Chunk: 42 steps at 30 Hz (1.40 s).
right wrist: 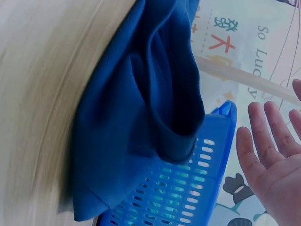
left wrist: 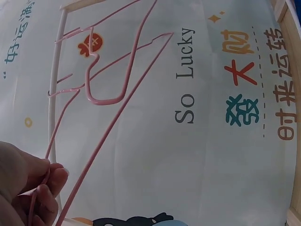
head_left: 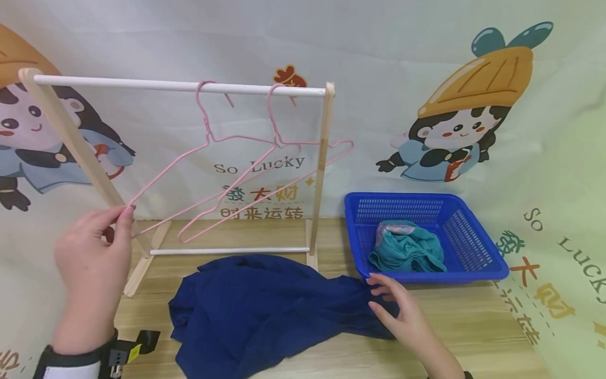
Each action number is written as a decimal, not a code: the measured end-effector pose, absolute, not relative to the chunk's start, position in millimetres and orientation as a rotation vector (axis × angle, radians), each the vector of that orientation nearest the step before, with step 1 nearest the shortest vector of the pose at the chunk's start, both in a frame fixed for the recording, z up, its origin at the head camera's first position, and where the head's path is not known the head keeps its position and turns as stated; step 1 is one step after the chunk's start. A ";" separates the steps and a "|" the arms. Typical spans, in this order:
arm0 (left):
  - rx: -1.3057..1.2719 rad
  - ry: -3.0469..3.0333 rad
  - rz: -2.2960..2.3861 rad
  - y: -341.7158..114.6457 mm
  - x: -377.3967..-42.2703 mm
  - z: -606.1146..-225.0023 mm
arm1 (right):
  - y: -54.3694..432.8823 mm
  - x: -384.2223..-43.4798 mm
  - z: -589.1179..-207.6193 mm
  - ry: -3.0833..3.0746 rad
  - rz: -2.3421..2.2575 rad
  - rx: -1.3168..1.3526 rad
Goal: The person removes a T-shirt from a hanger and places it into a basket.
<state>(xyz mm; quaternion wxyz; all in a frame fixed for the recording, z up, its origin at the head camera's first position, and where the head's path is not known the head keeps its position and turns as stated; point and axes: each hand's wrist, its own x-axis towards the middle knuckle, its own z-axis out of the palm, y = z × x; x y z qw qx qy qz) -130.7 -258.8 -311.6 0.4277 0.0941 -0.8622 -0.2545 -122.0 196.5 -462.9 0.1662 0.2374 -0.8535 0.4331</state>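
My left hand (head_left: 97, 252) pinches the left end of a pink clothes hanger (head_left: 165, 171) between thumb and fingers. Its hook sits over the white rail of a wooden rack. A second pink hanger (head_left: 227, 202) hangs from the same rail to the right, overlapping the first in the head view. Below, a dark blue garment (head_left: 265, 310) lies crumpled on the table. Over the garment's right end is my right hand (head_left: 402, 316), its fingers spread and holding nothing. In the right wrist view that hand (right wrist: 275, 160) shows relaxed fingers beside the garment's open edge (right wrist: 178, 146).
A blue plastic basket (head_left: 473, 273) stands on the table (head_left: 473, 316) at the right, with a teal cloth (head_left: 409, 250) bunched inside. The rack's wooden post (head_left: 322, 173) rises between the hangers and the basket. A printed backdrop (head_left: 379, 63) hangs behind.
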 end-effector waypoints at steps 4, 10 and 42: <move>0.181 -2.139 -0.632 -255.5 -125.9 -313.1 | 191.6 -122.5 -468.6 -2.486 1.228 0.725; 0.048 -1.944 -0.572 -245.1 -114.3 -315.8 | 182.0 -121.4 -476.1 -2.662 1.011 0.783; -0.623 -2.842 -0.781 -201.4 -78.2 -433.2 | 144.4 -149.7 -492.2 -3.213 0.327 0.803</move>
